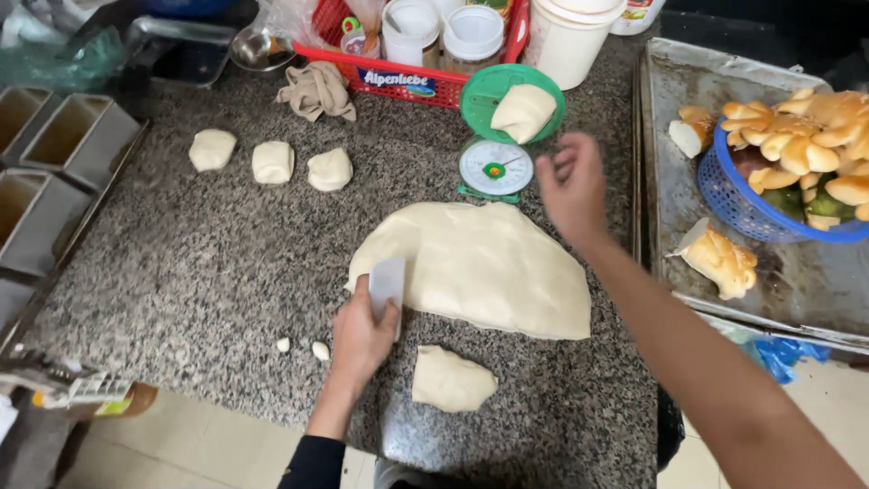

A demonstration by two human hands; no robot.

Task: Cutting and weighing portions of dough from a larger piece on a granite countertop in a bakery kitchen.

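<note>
Now gripping white scraper (386, 285) in left hand (360, 337), blade at near-left edge of big dough slab (478, 264); I'm hovering right hand (572, 186), grip open and empty, just right of scale (497, 156) holding weighed dough piece (522, 112). Best cutting even portions, checking dial.

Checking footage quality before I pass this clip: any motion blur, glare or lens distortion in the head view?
Head view: the right hand near the green kitchen scale is motion-blurred; the left hand holding the white plastic scraper is sharp; lighting is even, without strong glare on the speckled granite counter; the edges bend slightly.
</note>
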